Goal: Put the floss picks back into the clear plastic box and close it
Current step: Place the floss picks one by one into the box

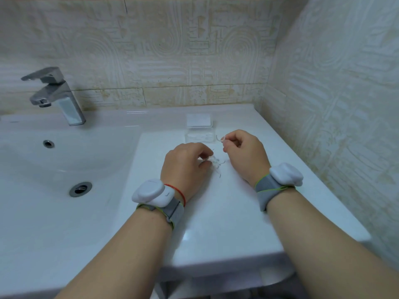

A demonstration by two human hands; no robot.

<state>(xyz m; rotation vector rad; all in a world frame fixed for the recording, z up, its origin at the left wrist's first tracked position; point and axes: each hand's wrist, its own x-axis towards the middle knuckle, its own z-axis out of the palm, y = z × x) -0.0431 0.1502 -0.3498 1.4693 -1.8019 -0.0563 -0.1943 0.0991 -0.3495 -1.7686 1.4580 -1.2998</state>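
A small pile of white floss picks (pixel 217 163) lies on the white counter (pixel 216 212) between my hands. My left hand (pixel 185 167) hovers over the pile's left side with its fingers curled down onto the picks; whether it holds one is hidden. My right hand (pixel 244 154) pinches a floss pick (pixel 222 139) just right of the clear plastic box (pixel 199 137). The box stands open behind the pile, with its lid (pixel 198 120) tipped back toward the wall.
A white basin (pixel 64 160) with a drain (pixel 80 188) and a chrome faucet (pixel 56 93) fills the left. Tiled walls close the back and the right side. The counter's front edge runs near my forearms.
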